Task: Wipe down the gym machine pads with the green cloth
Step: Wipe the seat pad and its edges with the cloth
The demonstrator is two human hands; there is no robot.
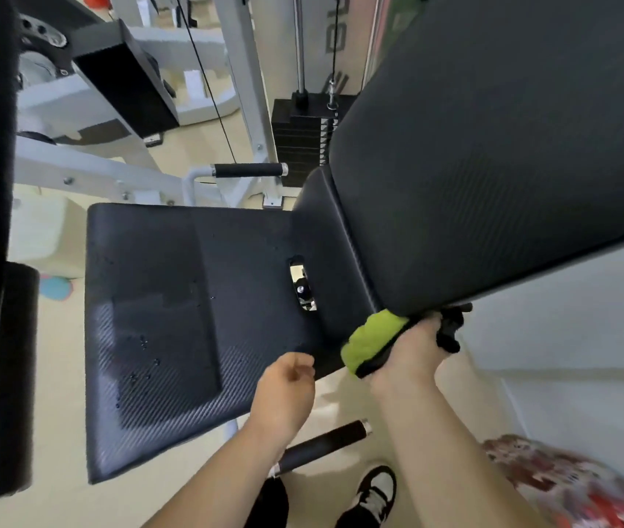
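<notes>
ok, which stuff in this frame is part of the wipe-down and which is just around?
In the job:
right hand, gripping the green cloth at the back pad's lower edge
back pad
seat pad, with droplets on it
left hand, empty

Just around:
weight stack
far handle
near handle
shoe

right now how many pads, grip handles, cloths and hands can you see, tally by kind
pads: 2, seat pad and back pad
black grip handles: 2, far handle, near handle
green cloth: 1, in the right hand
hands: 2, left hand, right hand
total: 7
</notes>
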